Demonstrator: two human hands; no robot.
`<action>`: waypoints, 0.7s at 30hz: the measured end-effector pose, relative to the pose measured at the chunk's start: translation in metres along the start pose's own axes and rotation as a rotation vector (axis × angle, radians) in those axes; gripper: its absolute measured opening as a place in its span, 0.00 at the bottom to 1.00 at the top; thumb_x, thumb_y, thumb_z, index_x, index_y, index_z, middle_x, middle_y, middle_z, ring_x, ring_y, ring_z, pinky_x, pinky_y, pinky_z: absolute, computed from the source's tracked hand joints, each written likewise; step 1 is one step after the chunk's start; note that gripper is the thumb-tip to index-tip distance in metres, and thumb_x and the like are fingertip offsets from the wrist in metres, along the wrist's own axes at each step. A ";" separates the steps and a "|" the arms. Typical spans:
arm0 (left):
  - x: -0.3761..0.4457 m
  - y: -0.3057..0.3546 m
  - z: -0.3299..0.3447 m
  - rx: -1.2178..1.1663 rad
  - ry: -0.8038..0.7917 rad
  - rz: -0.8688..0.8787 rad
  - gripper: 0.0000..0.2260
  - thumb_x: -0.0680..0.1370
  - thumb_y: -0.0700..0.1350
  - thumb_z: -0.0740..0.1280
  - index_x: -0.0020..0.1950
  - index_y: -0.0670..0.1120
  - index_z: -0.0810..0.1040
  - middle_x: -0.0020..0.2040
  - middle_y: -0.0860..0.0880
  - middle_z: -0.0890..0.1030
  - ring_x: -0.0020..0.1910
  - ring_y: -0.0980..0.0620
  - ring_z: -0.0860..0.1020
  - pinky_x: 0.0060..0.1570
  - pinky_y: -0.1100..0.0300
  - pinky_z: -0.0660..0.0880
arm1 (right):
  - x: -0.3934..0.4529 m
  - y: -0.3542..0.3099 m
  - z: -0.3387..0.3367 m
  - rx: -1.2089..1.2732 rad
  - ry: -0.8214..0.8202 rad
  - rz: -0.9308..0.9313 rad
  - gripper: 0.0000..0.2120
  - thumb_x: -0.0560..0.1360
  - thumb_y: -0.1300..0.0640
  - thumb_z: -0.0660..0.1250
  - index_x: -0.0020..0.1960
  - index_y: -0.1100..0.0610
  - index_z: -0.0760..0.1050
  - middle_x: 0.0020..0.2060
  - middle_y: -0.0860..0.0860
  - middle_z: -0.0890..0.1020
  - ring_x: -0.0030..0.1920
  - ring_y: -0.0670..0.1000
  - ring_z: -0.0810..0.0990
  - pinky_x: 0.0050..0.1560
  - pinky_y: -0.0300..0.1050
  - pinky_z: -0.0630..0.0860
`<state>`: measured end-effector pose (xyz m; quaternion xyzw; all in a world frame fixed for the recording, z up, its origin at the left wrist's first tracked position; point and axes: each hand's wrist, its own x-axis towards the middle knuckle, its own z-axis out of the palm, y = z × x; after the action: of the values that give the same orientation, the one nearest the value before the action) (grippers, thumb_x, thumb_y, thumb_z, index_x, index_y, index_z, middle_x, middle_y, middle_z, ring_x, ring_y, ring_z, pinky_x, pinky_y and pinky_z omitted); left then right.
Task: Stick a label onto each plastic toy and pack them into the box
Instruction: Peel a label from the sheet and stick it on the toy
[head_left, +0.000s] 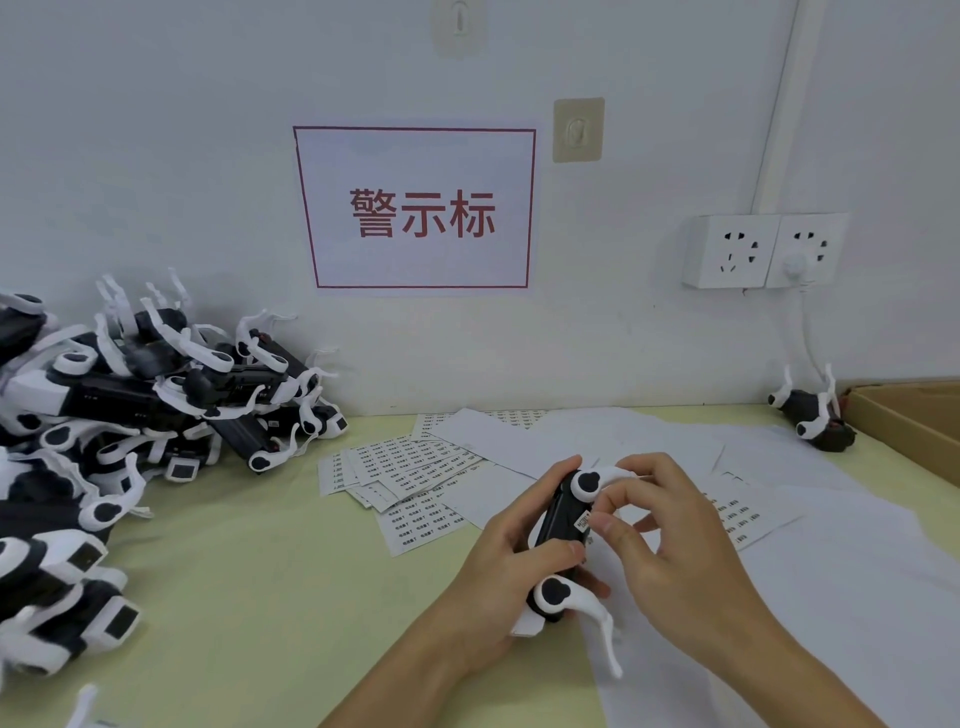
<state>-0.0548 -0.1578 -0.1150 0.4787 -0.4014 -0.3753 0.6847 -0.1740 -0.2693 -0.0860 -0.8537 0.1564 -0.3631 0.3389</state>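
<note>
- The left hand (511, 561) wraps around a black-and-white plastic toy (558, 525), fingers curled behind its black body and the thumb pressed on the front, holding it above the yellow-green table (260, 597).
- The right hand (670, 545) pinches a small printed label (583, 521) between thumb and forefinger, right against the toy's black side; whether the label has fully touched down cannot be told.
- Risk: the label may go on crooked or creased, because only its edge seems held and the fingertips hide the spot it is aimed at.
- Risk: it may cling to the fingertip and lift off again if the pinch is released before it is pressed flat.
- Risk: the toy's thin white arm (602, 629) juts down near the right wrist, so a turn of the toy could snag it on the blank sheets (831, 571) beneath.
- Risk: the label sheets (415, 483) lie loosely overlapped just beside the hands; a sweeping forearm could scatter them.
- Risk: the heap of toys (130, 415) at the left leans in a loose pile and could slide onto the label sheets.
- The cardboard box (909, 421) sits well apart at the far right, with one toy (815, 415) lying just beside it, so a careless toss could miss.
</note>
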 end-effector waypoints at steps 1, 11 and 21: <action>0.000 0.000 0.000 0.002 0.001 0.006 0.31 0.71 0.40 0.69 0.72 0.61 0.72 0.67 0.49 0.78 0.52 0.38 0.81 0.59 0.38 0.75 | 0.000 0.000 0.000 -0.004 0.004 -0.002 0.12 0.75 0.62 0.70 0.36 0.48 0.77 0.53 0.42 0.74 0.60 0.34 0.70 0.53 0.38 0.69; 0.000 -0.002 0.001 -0.001 0.014 0.040 0.28 0.73 0.42 0.68 0.72 0.60 0.73 0.67 0.51 0.79 0.52 0.48 0.82 0.51 0.53 0.79 | 0.000 0.003 0.004 -0.015 0.035 -0.025 0.15 0.75 0.63 0.70 0.35 0.46 0.76 0.52 0.41 0.74 0.59 0.37 0.72 0.53 0.40 0.69; 0.001 -0.004 0.000 -0.003 0.013 0.035 0.29 0.73 0.42 0.68 0.72 0.60 0.73 0.67 0.48 0.78 0.47 0.38 0.80 0.55 0.42 0.78 | 0.002 0.005 0.002 -0.037 0.007 -0.031 0.15 0.76 0.66 0.68 0.36 0.49 0.76 0.52 0.41 0.74 0.60 0.33 0.69 0.49 0.32 0.67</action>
<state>-0.0550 -0.1594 -0.1183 0.4729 -0.4047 -0.3607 0.6946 -0.1715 -0.2728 -0.0892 -0.8608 0.1511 -0.3685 0.3170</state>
